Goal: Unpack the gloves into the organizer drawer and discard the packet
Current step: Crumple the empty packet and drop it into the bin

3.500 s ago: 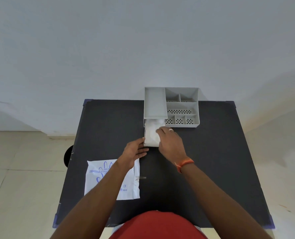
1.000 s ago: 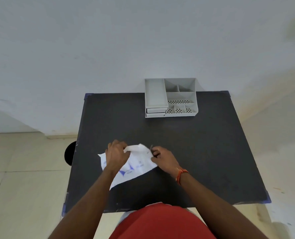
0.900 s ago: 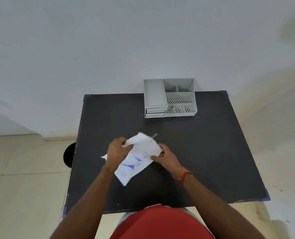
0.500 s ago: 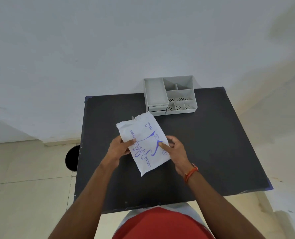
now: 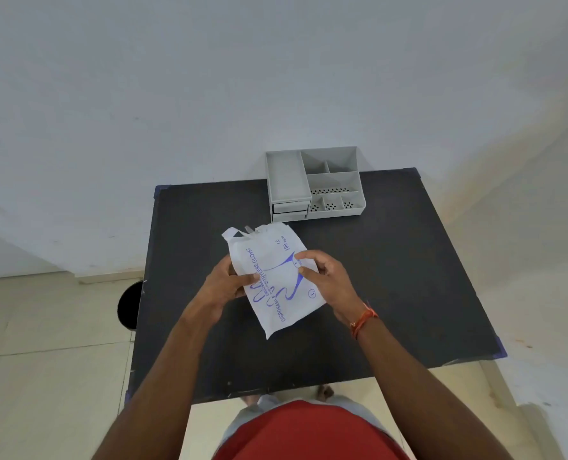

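A flat white glove packet with blue print is held above the black table, its torn end pointing away from me. My left hand pinches its left edge and my right hand pinches its right edge. The grey organizer stands at the table's far edge against the wall, with its two small drawers shut at the front left. No gloves are visible.
A round black bin stands on the tiled floor to the left of the table. The white wall runs right behind the organizer. My feet show below the table's near edge.
The drawer, open with white gloves inside at first, is now shut. Both hands picked the packet up off the table, turned it and spread it flat between them.
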